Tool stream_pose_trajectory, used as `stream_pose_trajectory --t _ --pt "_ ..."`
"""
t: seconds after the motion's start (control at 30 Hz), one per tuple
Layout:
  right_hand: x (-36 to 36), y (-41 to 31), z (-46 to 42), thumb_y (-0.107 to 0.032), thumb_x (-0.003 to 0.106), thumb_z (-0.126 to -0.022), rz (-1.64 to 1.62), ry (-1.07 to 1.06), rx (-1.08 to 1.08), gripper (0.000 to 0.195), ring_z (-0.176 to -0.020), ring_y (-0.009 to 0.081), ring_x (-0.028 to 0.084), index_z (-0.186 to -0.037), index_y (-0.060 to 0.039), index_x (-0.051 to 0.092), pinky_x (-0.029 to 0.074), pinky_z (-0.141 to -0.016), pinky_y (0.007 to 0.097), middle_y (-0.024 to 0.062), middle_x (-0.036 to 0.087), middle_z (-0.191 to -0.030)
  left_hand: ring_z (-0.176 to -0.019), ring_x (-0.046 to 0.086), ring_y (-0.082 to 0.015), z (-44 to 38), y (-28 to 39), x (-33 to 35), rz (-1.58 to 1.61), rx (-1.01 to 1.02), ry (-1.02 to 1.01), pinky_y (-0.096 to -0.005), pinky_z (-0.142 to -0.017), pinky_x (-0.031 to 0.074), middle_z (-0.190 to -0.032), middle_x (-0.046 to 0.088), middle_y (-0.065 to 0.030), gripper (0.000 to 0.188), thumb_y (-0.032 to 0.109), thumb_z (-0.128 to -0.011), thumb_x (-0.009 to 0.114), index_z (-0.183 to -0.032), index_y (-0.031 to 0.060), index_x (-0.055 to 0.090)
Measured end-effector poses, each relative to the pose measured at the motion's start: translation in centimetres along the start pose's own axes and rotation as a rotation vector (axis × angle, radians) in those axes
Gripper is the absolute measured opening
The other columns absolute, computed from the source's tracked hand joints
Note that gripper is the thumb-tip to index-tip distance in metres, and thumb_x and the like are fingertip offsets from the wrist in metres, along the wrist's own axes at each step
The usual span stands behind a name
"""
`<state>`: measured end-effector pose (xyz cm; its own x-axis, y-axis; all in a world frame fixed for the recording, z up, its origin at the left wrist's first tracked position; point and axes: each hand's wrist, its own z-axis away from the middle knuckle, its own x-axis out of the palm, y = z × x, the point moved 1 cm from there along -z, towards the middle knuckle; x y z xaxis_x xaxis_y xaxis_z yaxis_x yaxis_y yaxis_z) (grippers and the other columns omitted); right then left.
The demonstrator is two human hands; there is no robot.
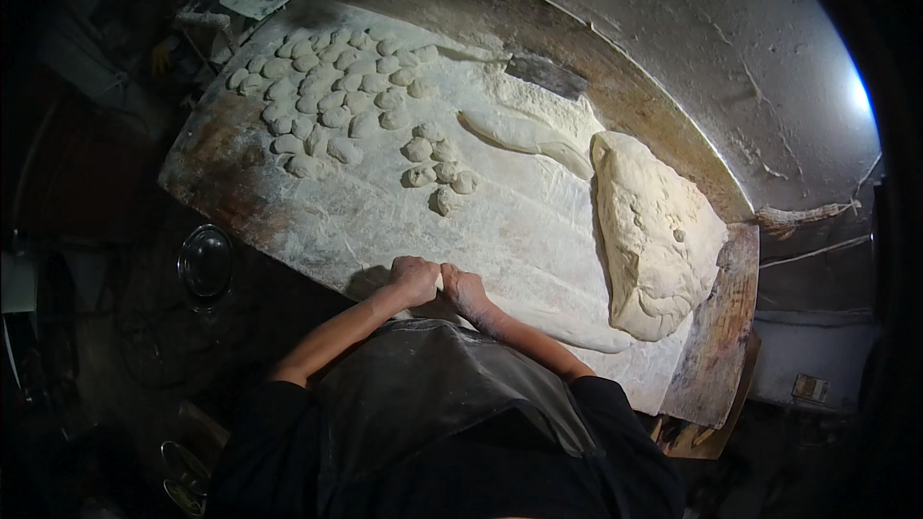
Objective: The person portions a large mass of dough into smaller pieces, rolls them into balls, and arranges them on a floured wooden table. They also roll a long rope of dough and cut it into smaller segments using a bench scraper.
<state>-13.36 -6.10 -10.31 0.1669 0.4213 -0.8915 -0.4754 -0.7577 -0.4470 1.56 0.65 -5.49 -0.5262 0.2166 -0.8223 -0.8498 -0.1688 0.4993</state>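
My left hand [416, 280] and my right hand [464, 290] meet at the near edge of a floured board [519, 231], both closed on a bit of pale dough between them. From there a long dough rope [570, 326] runs rightward under my forearm. Ahead of my hands lie several small dough pieces [447, 171] in a loose cluster, and many more dough pieces [335, 117] cover the far left. A thick dough strip [523, 135] rests beyond the cluster. At the right sits a large mass of dough [649, 238].
A flat dark scraper [546, 76] lies in loose flour [533, 102] at the back, by the board's raised rim. A plastered wall [685, 36] stands behind. A round metal lid or bowl [205, 262] is low at the left. A bristly brush [800, 216] hangs at the right.
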Motion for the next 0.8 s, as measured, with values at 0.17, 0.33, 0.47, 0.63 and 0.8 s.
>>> stream_pose_trajectory --t 0.17,0.33,0.47,0.63,0.8 --pt "0.6 2.2 -0.4 -0.025 0.060 -0.085 -0.074 -0.113 0.035 0.029 -0.074 0.0372 0.067 -0.105 -0.0047 0.054 0.052 -0.060 0.0463 0.0179 0.066 -0.087 -0.087 0.070 -0.0278 3.7 4.5 -6.5 0.924 0.484 -0.051 -0.0426 -0.079 0.054 -0.095 0.073 -0.0114 0.046 0.040 -0.082 0.071 -0.114 0.0068 0.069" --pt "-1.1 0.2 -1.3 -0.022 0.064 -0.087 -0.285 -0.018 0.115 0.063 -0.082 0.0389 0.068 -0.143 -0.0078 0.039 0.053 -0.067 0.0459 0.0215 0.068 -0.093 -0.116 0.055 -0.0183 1.9 -2.8 -3.6 0.941 0.088 0.175 -0.0337 -0.094 0.048 -0.127 0.056 -0.0132 0.069 0.037 -0.085 0.077 -0.135 0.0004 0.048" --pt "-2.7 -1.2 -1.0 -0.020 0.072 -0.082 -0.361 0.084 -0.045 0.092 -0.081 0.0412 0.065 -0.155 -0.0112 0.017 0.052 -0.066 0.0473 0.0224 0.061 -0.107 -0.095 0.058 -0.0125 2.9 -1.4 1.8 1.400 -0.022 -0.063 -0.0306 -0.083 0.049 -0.108 0.061 -0.0070 0.050 0.026 -0.088 0.075 -0.123 -0.0025 0.054" --pt "-5.0 -2.5 1.1 -0.024 0.077 -0.078 -0.186 -0.093 0.022 0.085 -0.092 0.0368 0.066 -0.148 -0.0097 0.032 0.054 -0.072 0.0416 0.0162 0.063 -0.108 -0.103 0.058 -0.0133 1.7 -4.2 3.0 1.234 -0.093 -0.040 -0.0307 -0.088 0.049 -0.111 0.061 -0.0074 0.040 0.011 -0.088 0.069 -0.125 0.0022 0.055" --pt "-0.5 1.6 1.7 -0.015 0.057 -0.088 -0.213 -0.092 -0.008 0.035 -0.084 0.0379 0.067 -0.121 -0.0037 0.051 0.054 -0.068 0.0442 0.0175 0.066 -0.098 -0.103 0.058 -0.0285 2.4 1.3 -0.7 0.248 0.309 0.329 -0.0430 -0.090 0.044 -0.114 0.059 -0.0126 0.063 -0.006 -0.074 0.057 -0.135 0.0074 0.052"
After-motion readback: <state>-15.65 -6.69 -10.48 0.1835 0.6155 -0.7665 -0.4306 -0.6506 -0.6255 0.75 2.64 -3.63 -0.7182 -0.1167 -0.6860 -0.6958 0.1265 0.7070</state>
